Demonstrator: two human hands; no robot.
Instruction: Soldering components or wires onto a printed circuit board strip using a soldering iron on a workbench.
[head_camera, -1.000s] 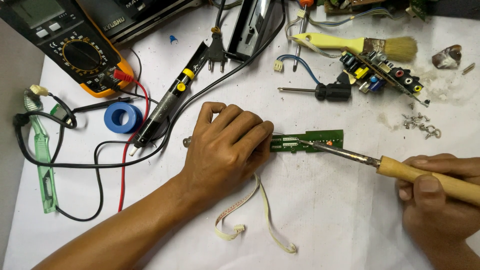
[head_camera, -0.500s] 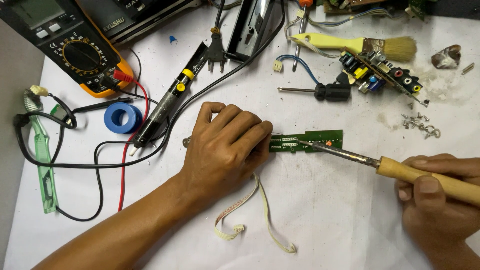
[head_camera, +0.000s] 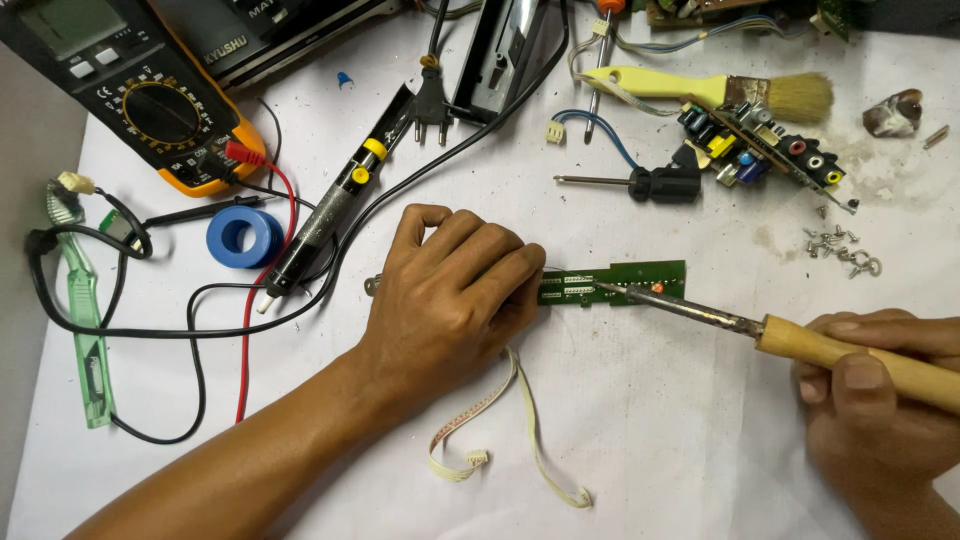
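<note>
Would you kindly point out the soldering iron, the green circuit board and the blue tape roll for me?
soldering iron (head_camera: 850, 352): head view, on the wooden handle just ahead of the right hand.
green circuit board (head_camera: 640, 280): head view, on its bare right half.
blue tape roll (head_camera: 222, 238): head view, on its left rim.

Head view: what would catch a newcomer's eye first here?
At centre, the left hand presses down a narrow green circuit board while the right hand holds a wooden-handled soldering iron, tip on the board. At top left lies an orange-and-black multimeter.
</note>
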